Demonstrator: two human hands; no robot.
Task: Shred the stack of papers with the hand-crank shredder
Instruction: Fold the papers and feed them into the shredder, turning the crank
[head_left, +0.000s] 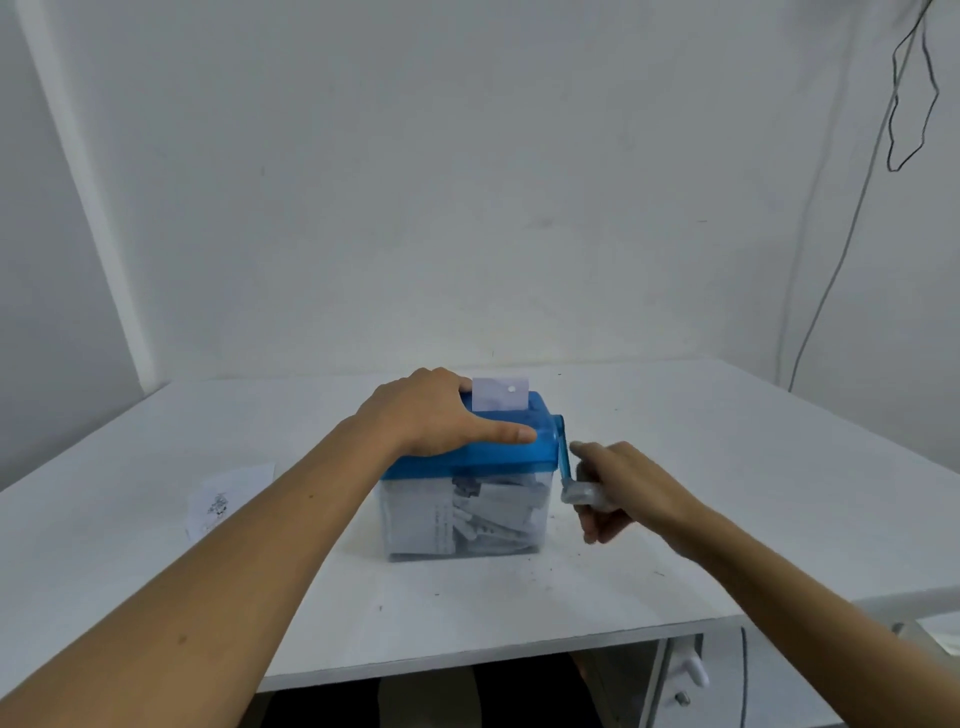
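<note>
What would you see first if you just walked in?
The blue-topped shredder in the middle of the table, its clear bin full of paper strips. A paper sticks up from its slot. The left hand presses on top and the right hand grips the crank.

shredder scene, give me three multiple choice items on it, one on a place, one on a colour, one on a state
1. Where does the printed sheet lie on the table? A) left of the shredder B) right of it C) under it
2. What colour is the shredder's lid? A) red B) blue C) green
3. What is the right hand doing? A) lying flat on the table B) gripping the crank handle C) holding a pen

1 A: the sheet lies on the shredder's left side.
2 B: the lid is plainly blue.
3 B: its fingers curl round the handle.
</note>
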